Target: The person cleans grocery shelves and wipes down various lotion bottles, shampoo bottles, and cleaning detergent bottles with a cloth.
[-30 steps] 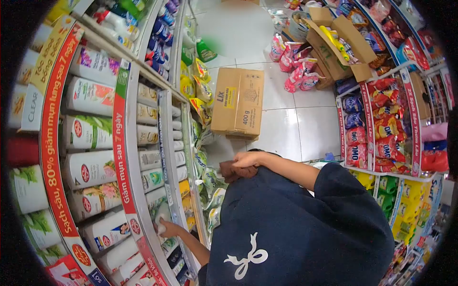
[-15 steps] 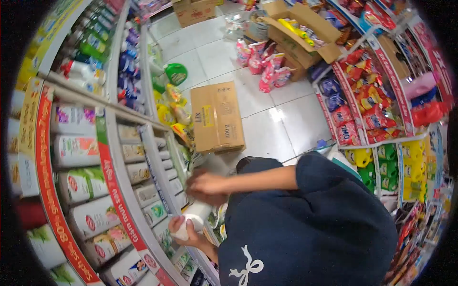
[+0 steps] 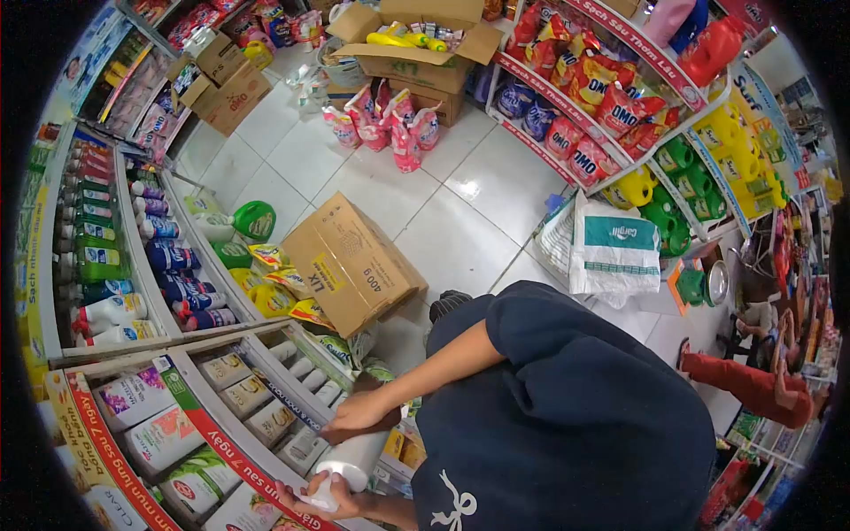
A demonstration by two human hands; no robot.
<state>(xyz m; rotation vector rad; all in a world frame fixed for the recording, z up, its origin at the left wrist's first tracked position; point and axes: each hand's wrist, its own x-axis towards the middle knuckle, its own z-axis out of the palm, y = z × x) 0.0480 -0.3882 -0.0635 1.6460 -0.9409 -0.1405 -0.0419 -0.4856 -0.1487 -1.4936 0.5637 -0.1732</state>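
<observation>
A white bottle lies tilted in front of the shelf, between my two hands. My left hand is closed around its narrow white top end, which looks like a pump. My right hand is closed on a dark brown, cloth-like piece pressed against the bottle's side. The fingers hide much of this piece. Just beyond my hands, the shelf holds rows of white Lifebuoy and Hazeline bottles and several pale boxes.
A closed Lix carton stands on the tiled floor beside yellow and green packs. Pink pouches stand near an open carton. Omo racks and a white Cargill sack are at the right. Another person's red-clad leg shows far right.
The view has swung, bringing in more of the right side and the back left shelves. My right hand, blurred before, now rests lower along the bottle. My left hand still grips its end.
</observation>
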